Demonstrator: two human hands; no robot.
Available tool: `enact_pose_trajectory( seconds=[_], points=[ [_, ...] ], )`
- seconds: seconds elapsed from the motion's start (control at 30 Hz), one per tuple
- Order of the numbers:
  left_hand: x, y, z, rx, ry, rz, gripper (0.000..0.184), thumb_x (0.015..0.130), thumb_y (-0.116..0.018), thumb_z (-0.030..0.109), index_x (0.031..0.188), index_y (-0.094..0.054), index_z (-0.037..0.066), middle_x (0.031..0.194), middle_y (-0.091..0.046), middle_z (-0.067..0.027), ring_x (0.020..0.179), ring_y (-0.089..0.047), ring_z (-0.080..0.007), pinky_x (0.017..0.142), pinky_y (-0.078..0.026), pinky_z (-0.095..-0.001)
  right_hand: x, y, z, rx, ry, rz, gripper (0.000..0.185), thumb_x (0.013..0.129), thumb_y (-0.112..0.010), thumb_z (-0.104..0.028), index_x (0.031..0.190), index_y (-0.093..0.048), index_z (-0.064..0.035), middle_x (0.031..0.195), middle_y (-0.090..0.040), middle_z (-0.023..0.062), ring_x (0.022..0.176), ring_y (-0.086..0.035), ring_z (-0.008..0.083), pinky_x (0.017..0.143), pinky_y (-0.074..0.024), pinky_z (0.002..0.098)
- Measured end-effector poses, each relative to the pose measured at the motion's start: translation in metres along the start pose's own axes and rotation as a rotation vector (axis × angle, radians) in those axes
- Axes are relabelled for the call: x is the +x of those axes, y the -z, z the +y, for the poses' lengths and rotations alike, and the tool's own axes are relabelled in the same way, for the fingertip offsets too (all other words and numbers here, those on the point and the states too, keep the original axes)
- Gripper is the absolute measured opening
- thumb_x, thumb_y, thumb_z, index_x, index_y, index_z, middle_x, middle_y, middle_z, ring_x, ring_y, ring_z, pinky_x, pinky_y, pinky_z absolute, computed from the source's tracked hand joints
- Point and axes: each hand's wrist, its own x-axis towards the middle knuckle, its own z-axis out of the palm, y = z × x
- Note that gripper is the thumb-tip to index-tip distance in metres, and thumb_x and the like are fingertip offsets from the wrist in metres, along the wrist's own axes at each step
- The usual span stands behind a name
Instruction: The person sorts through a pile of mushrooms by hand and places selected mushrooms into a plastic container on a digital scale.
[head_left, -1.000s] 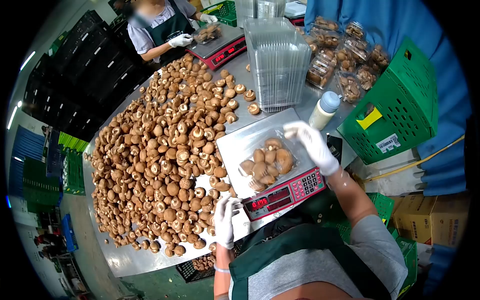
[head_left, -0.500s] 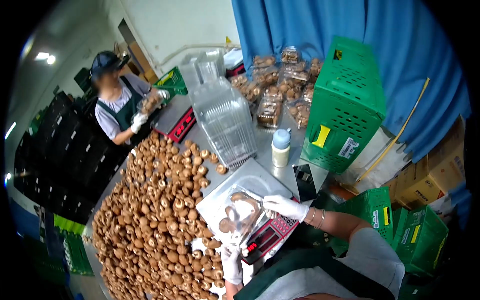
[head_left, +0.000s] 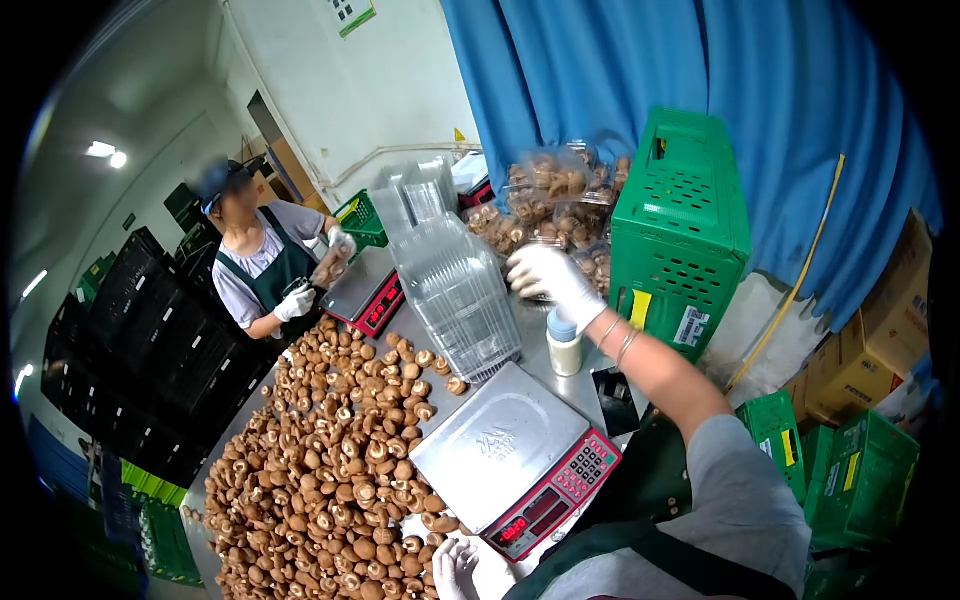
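Note:
My right hand (head_left: 553, 282), in a white glove, reaches out beside the stack of clear plastic trays (head_left: 462, 290), in front of the pile of filled mushroom packs (head_left: 575, 220). Its fingers look stretched out, with nothing visible in them. Just above the pile, past the hand, a mushroom pack (head_left: 556, 172) looks blurred. My left hand (head_left: 458, 570), also gloved, is low by the near edge of the red and silver scale (head_left: 505, 440). Its fingers are loosely bent and apart. Loose brown mushrooms (head_left: 340, 470) lie heaped to the left of the scale.
A blue-capped bottle (head_left: 564, 345) and a black flat item (head_left: 615, 400) sit right of the scale. A green crate (head_left: 680, 230) stands on the table's right side. Across the table, a co-worker (head_left: 270, 255) handles mushrooms by a second scale (head_left: 365, 295).
The mushroom pack has left the scale plate. My right hand has moved from the scale out toward the filled packs, while my left stays low. The view has shifted slightly.

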Motion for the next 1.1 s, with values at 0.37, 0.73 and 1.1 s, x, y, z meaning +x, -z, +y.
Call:
enact_pose_trajectory(
  seconds=[0.37,0.73,1.1],
  points=[
    [-0.022,0.003,-0.015,-0.019,0.014,0.053,0.032,0.097,-0.046,0.022,0.123,-0.046,0.003,0.113,-0.058,-0.0126,0.104,-0.057,-0.0214,0.087,-0.046,-0.0338,0.082,-0.059,0.057,-1.695,0.46,-0.265,0.023,0.085,-0.051,-0.028,0.093,-0.065,-0.013,0.089,-0.065,0.0108,0.088,-0.061,0.0285,0.083,-0.0443,0.0422],
    [-0.07,0.012,-0.037,-0.039,0.118,0.208,0.033,0.097,-0.046,0.026,0.122,-0.05,0.004,0.113,-0.06,-0.0106,0.102,-0.058,-0.0177,0.091,-0.044,-0.0316,0.117,-0.038,0.042,-1.018,0.266,-0.258,0.026,0.077,-0.069,-0.014,0.072,-0.046,-0.0033,0.066,-0.044,-0.0011,0.063,-0.04,0.0084,0.059,-0.0357,0.0243],
    [-0.086,0.078,-0.042,-0.128,0.131,0.25,0.029,0.097,-0.047,0.024,0.12,-0.052,0.006,0.106,-0.063,-0.0039,0.095,-0.059,-0.0116,0.08,-0.045,-0.0242,-0.127,-0.092,0.051,-1.396,0.333,-1.14,0.008,0.069,-0.067,-0.013,0.075,-0.062,-0.0118,0.074,-0.057,0.0066,0.075,-0.058,0.025,0.068,-0.0455,0.0367]
  ],
)
